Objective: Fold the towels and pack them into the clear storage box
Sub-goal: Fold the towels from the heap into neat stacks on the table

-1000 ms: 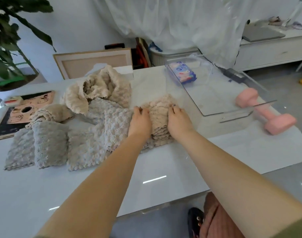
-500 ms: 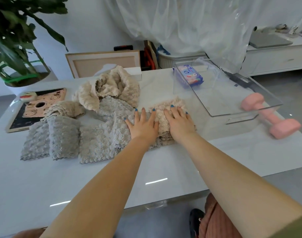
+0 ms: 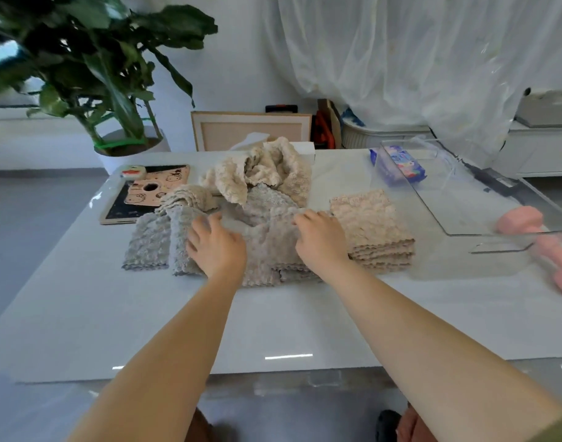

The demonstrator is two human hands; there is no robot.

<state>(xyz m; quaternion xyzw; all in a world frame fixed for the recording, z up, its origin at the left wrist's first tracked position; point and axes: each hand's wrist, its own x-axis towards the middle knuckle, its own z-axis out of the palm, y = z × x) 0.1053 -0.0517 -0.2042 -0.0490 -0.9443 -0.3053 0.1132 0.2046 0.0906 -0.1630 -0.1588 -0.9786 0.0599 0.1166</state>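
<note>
A folded beige towel stack lies on the white table, just left of the clear storage box. My left hand and my right hand are both on a grey towel in the middle; the fingers curl over a raised fold that runs between them. The hands are blurred. More grey towels lie at the left, and crumpled beige towels are heaped behind.
A blue packet sits in the box's far end. A pink dumbbell lies behind the box at the right table edge. A cartoon board, a white tissue box and a potted plant stand at the back left.
Both hands left the folded beige stack and moved left onto the grey towel. The stack now lies uncovered beside the box. The camera has tilted up and back.
</note>
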